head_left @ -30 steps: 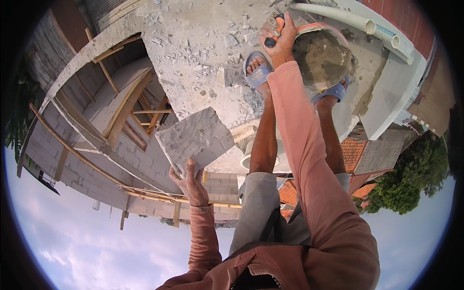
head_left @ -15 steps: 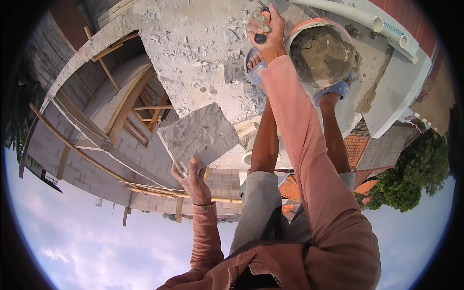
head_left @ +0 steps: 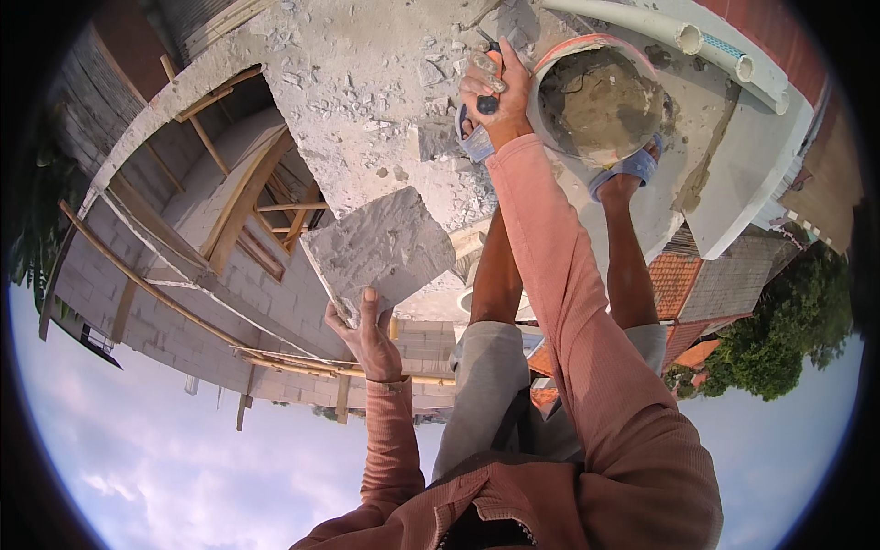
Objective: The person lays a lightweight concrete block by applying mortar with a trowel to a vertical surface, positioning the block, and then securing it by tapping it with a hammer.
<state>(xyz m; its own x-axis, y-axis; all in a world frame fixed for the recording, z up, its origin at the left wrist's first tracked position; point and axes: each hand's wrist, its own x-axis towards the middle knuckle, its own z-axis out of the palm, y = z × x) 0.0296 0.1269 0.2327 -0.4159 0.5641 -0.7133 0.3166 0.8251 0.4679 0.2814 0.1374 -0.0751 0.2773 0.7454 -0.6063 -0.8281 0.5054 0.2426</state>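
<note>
Two bare hands in the head view, and both are busy! The left hand (head_left: pixel 368 341) has one grey block (head_left: pixel 380 252), its grip clamped on the near edge, thumb pressed over the upper face and fingers tucked beneath. That single block, rough and mottled, is tilted with a corner pointing away from the person, well apart from the bucket.

Over to the right hand (head_left: pixel 498 90): its grip is closed tight around one tool (head_left: pixel 496 64) with an orange and black handle (the far end is hard to make out from here). This hand sits just beside one bucket (head_left: pixel 596 39), orange at the rim, with one mass of wet grey-brown mix (head_left: pixel 600 105) inside.

Down at the feet, two blue-grey sandals: the left sandal (head_left: pixel 477 144) partly hidden behind the right wrist, the right sandal (head_left: pixel 634 167) close by the bucket. Two open pipe ends (head_left: pixel 688 38) show at the upper right, and rubble (head_left: pixel 376 98), too many bits to count, litters the concrete floor (head_left: pixel 321 151). One opening (head_left: pixel 240 96) gapes at the left, several timbers (head_left: pixel 240 200) showing below it.
</note>
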